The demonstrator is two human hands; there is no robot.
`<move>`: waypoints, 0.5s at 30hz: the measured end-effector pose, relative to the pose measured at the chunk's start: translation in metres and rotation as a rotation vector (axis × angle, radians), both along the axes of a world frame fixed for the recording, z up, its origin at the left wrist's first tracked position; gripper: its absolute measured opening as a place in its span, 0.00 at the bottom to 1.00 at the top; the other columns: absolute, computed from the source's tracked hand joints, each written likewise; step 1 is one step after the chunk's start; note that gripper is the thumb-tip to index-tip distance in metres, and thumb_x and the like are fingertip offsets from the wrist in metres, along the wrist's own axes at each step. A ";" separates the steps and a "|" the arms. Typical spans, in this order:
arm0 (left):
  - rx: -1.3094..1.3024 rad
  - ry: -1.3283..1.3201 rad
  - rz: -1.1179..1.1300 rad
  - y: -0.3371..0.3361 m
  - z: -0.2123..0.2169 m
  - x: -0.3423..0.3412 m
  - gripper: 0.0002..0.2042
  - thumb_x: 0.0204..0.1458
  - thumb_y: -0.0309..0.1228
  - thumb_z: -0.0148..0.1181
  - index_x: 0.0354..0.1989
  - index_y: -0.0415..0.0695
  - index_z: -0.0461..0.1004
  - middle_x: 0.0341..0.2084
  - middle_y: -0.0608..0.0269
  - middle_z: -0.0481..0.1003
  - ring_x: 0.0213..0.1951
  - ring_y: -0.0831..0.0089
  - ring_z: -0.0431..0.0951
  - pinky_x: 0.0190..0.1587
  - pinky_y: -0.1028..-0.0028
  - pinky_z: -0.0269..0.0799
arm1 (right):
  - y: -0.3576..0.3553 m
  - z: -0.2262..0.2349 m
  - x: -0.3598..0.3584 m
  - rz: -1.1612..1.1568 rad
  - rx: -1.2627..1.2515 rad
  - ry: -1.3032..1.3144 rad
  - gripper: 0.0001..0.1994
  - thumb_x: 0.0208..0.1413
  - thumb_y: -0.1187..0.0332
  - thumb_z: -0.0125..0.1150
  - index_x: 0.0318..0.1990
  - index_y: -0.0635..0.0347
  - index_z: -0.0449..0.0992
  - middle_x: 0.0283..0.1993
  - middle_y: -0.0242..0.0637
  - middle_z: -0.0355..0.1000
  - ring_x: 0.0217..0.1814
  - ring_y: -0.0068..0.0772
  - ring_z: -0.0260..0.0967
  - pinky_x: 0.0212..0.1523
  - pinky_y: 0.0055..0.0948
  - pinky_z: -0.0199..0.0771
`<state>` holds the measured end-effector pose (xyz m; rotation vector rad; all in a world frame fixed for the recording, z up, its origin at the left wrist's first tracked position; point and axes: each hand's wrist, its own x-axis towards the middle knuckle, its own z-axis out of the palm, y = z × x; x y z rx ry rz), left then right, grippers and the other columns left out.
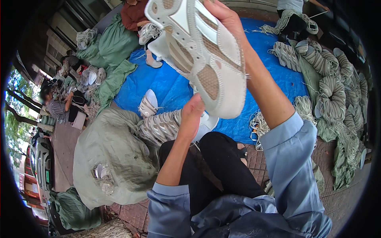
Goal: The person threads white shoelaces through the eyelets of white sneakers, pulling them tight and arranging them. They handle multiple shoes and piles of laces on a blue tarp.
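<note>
A blue tarp (166, 85) covers the ground, ringed by grey-green sacks (113, 154) and bundled shoes. Above the tarp, a white and beige trainer (198, 51) is held up. The right hand (224, 16), arm raised, wraps its far edge. The left hand (191, 117) reaches up, fingers closed on its lower edge.

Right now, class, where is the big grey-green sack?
In the head view the sack lies on the left, on the brick paving beside the person's left knee, with a pile of shoe uppers against its right side and the blue tarp beyond.
</note>
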<state>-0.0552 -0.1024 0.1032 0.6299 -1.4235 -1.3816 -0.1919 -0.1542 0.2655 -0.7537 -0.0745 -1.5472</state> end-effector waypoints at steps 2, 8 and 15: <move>0.117 -0.072 0.055 -0.007 0.000 0.030 0.16 0.52 0.37 0.50 0.42 0.37 0.69 0.27 0.64 0.70 0.29 0.80 0.67 0.34 0.81 0.61 | -0.013 -0.034 -0.026 0.034 0.002 0.160 0.11 0.51 0.71 0.50 0.41 0.63 0.68 0.34 0.40 0.72 0.31 0.30 0.73 0.32 0.28 0.76; 0.111 -0.330 0.193 -0.017 0.015 0.043 0.06 0.50 0.27 0.51 0.31 0.39 0.74 0.14 0.71 0.66 0.15 0.86 0.59 0.18 0.84 0.54 | 0.067 -0.108 -0.071 -0.164 0.433 0.163 0.15 0.54 0.65 0.47 0.47 0.63 0.66 0.40 0.40 0.71 0.38 0.30 0.71 0.40 0.29 0.74; 0.170 -0.867 -0.186 0.045 -0.041 0.054 0.06 0.48 0.27 0.51 0.28 0.38 0.74 0.14 0.69 0.68 0.17 0.84 0.66 0.21 0.83 0.61 | 0.137 -0.283 -0.082 0.066 0.714 0.012 0.18 0.51 0.69 0.51 0.50 0.65 0.63 0.43 0.42 0.70 0.40 0.33 0.71 0.41 0.31 0.74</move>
